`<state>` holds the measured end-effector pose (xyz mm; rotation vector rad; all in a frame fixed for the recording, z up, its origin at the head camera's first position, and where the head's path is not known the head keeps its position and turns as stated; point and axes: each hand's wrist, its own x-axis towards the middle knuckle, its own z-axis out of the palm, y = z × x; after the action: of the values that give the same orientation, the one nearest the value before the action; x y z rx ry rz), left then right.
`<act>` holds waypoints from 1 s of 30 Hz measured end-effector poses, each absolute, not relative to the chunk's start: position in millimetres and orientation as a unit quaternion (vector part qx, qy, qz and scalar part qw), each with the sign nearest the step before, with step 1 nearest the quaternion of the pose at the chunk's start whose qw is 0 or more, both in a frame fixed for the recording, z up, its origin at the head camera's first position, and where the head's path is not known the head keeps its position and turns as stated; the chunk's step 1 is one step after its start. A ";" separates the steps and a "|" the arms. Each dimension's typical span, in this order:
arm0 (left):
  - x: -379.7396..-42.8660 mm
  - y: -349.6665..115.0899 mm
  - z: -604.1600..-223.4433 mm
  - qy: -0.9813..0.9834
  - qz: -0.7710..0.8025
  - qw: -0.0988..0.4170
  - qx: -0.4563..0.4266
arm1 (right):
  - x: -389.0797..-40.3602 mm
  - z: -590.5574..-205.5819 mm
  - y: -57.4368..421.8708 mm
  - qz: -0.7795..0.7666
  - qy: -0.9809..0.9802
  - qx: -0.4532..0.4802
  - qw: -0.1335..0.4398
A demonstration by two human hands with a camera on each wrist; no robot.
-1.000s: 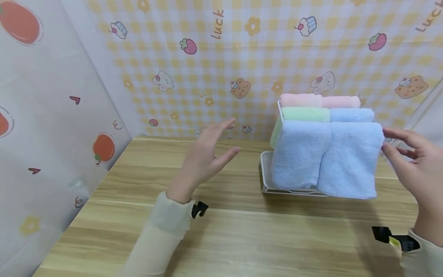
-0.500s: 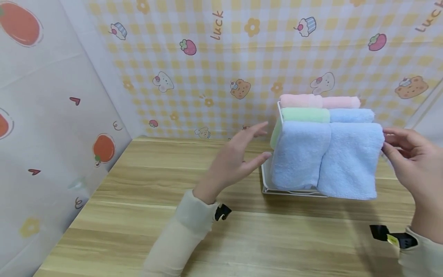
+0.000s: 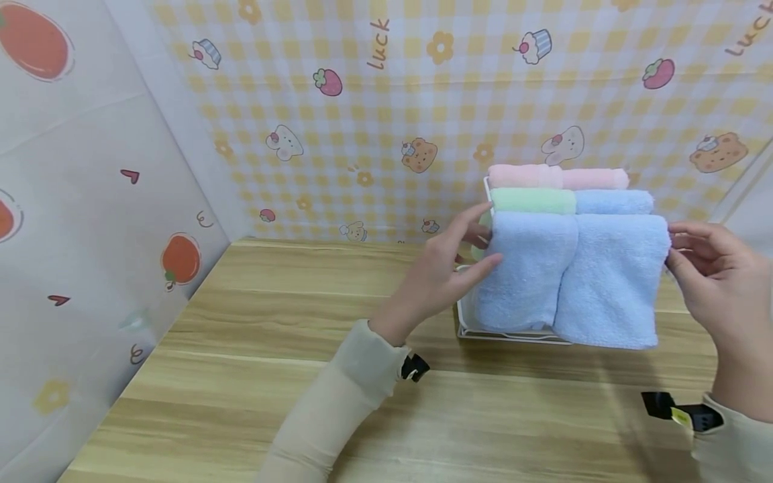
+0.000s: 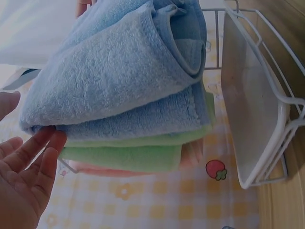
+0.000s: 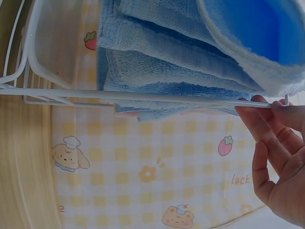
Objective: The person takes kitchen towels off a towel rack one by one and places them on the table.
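Light blue towels (image 3: 612, 278) hang side by side over the front bar of a white wire rack (image 5: 157, 98). Behind them hang a green towel (image 3: 534, 200), another blue towel (image 3: 614, 201) and pink towels (image 3: 524, 176). My left hand (image 3: 437, 275) is at the left side of the front towel; in the left wrist view its fingertips (image 4: 43, 136) touch the blue cloth, while the thumb stands apart. At the right end, my right hand (image 3: 725, 288) pinches the rack's top wire between thumb and fingers, as the right wrist view shows.
A white tray (image 4: 252, 109) forms the rack's base on the wood-grain table (image 3: 253, 376). Close behind stands a yellow checked backdrop (image 3: 374, 121). A white patterned sheet (image 3: 90, 221) covers the left side. Black wrist straps (image 3: 413, 367) sit over both sleeves.
My left hand has moved right across the table to reach the towels' left edge. My right hand has stayed at the rack's right end, its fingers drawing in slightly.
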<state>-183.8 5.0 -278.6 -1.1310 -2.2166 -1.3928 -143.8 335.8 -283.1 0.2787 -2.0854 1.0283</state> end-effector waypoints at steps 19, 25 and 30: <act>-201.4 30.3 -272.2 -0.760 -0.531 0.065 -0.369 | -147.1 -286.0 341.4 0.426 -0.805 0.159 0.382; -202.4 33.6 -270.6 -0.751 -0.546 0.058 -0.367 | -150.8 -289.4 345.5 0.439 -0.792 0.187 0.380; -200.2 35.4 -269.3 -0.742 -0.557 0.074 -0.364 | -152.5 -290.4 347.4 0.443 -0.788 0.197 0.380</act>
<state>-200.2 35.4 -269.3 -1.0932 -2.2288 -1.6734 -152.5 347.4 -290.4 0.5029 -2.0126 1.1307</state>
